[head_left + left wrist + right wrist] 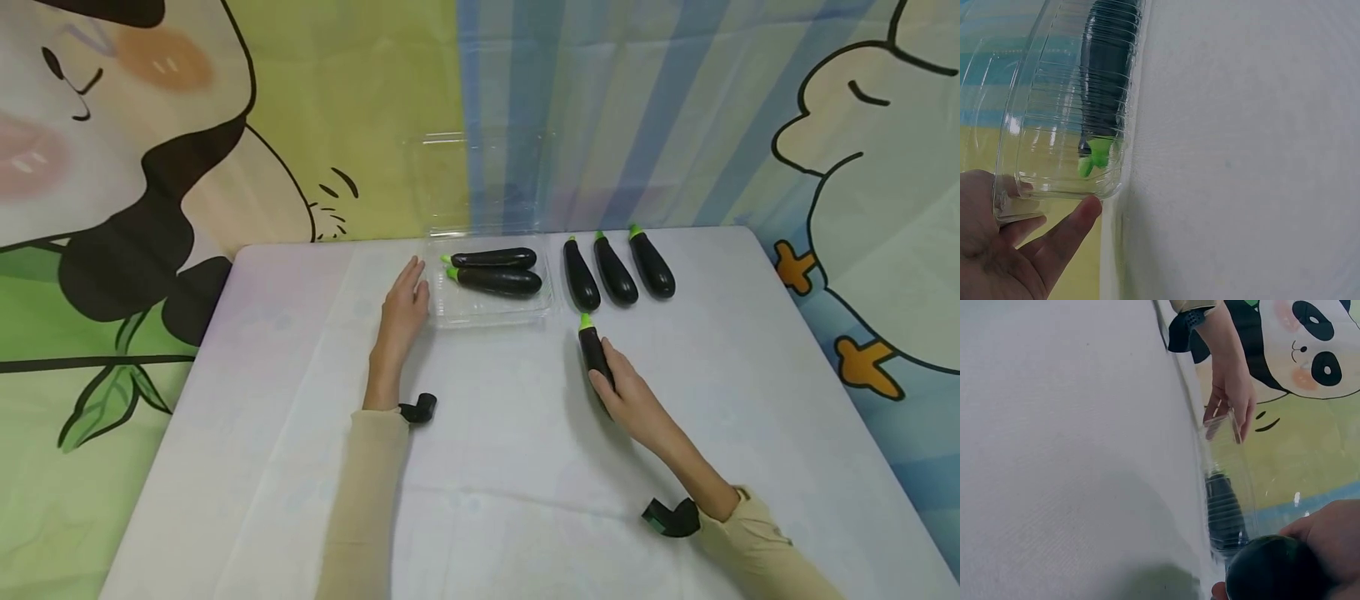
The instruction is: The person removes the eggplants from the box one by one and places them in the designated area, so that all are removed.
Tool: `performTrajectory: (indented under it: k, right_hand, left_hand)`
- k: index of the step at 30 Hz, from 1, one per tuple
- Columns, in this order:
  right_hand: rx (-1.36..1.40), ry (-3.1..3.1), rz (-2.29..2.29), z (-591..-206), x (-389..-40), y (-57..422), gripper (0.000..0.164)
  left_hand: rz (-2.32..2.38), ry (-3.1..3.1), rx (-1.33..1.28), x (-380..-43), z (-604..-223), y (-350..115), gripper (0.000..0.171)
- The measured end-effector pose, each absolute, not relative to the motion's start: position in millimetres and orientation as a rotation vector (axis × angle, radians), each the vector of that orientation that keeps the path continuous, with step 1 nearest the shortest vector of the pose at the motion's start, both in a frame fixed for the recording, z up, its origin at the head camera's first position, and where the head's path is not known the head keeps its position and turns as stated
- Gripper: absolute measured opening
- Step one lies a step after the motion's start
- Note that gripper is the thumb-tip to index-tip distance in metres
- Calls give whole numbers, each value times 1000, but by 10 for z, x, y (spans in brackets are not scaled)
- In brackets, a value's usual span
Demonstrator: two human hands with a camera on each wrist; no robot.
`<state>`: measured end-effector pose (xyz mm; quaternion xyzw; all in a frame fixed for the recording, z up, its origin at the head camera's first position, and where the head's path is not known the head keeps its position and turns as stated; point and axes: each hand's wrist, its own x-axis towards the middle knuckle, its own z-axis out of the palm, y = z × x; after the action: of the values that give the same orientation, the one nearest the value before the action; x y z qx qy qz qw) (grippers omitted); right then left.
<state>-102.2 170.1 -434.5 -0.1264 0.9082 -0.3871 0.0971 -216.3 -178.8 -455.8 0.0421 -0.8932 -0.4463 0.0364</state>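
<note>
My right hand (630, 396) grips an eggplant (592, 350) by its dark body, its green stem end pointing away; the rounded end (1275, 572) looms dark in the right wrist view. With fairly straight fingers, my left hand (405, 304) touches the left side of a clear plastic container (495, 317). The thumb (1075, 228) meets its near corner in the left wrist view. Two eggplants lie side by side in the container, a rear one (495, 257) and a front one (498, 281), stems to the left. Its transparent lid (483, 137) stands raised at the back.
Right of the container, three eggplants lie in a slanted row: a left one (581, 279), a middle one (617, 271) and a right one (652, 265). A white cloth (487, 533) covers the table. A cartoon-printed curtain (375, 100) hangs behind the table's far edge.
</note>
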Motion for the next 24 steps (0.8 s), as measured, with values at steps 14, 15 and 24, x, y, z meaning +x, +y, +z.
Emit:
performTrajectory:
  k: [14, 15, 24]
  right_hand:
    - [-372, 2671, -1100, -4425, -1078, 1790, 62]
    - [-368, 2670, -1092, -4431, -1081, 1794, 62]
    - [-349, 2672, -1059, -4447, -1106, 1819, 62]
  left_hand:
    - [-1373, -2737, 135, -2153, -4559, -1776, 47]
    - [-1370, -2737, 135, -2153, -4559, -1777, 47]
    - [-1358, -2747, 130, -2139, -4536, -1768, 48]
